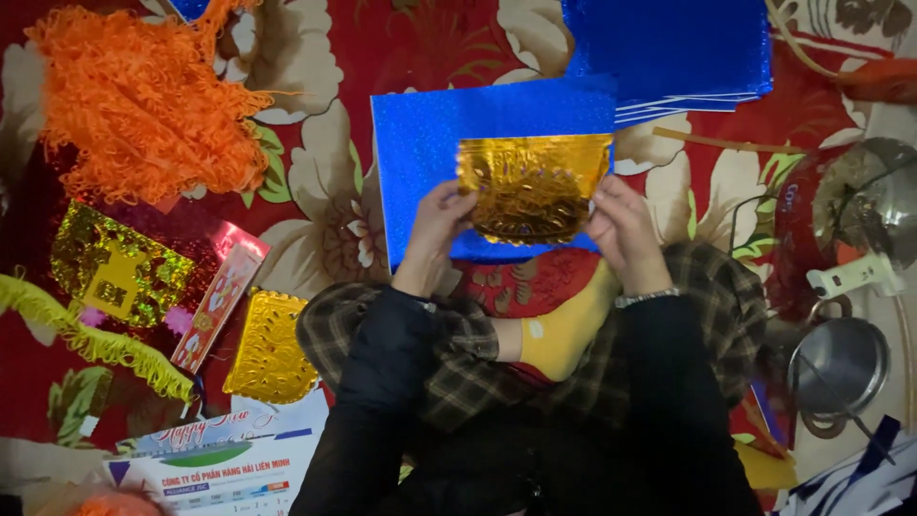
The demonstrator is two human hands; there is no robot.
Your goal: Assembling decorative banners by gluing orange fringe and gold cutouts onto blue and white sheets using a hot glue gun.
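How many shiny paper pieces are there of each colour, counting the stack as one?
Gold: 3, the cut-out held by the left hand and right hand, one by the knee, one at far left.
Blue: 2, the sheet underneath and the stack.
Total: 5

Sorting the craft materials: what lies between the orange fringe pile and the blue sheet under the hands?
Head view: only bare floral cloth lies between the orange fringe pile and the blue sheet.

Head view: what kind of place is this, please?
Probably a home floor used for craft work: a red floral mat, a stack of blue glitter sheets, orange fringe, and a metal pot nearby.
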